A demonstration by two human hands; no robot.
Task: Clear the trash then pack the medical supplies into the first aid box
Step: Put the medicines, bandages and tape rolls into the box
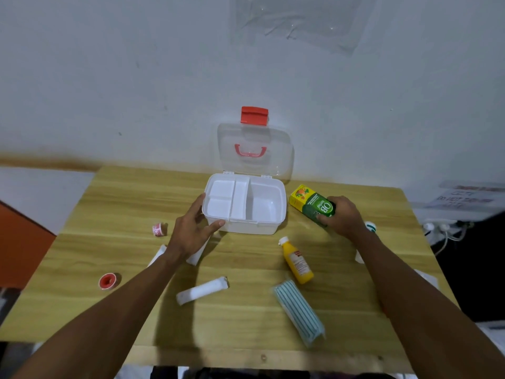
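- Lying loose on tabletop (246,258), far left: red tape roll (107,281), small tape roll (159,230).
- Left hand (195,228) spread, not gripping, bracing left corner of first aid box (244,203); lid standing open.
- Right hand (343,216) clamping green carton (313,205), just right of box.
- Lying nearer: gauze roll (202,290), yellow bottle (297,260), mask pack (299,310).

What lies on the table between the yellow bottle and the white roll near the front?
Nothing. In the head view, the stretch of table between the yellow bottle and the white roll is bare wood.
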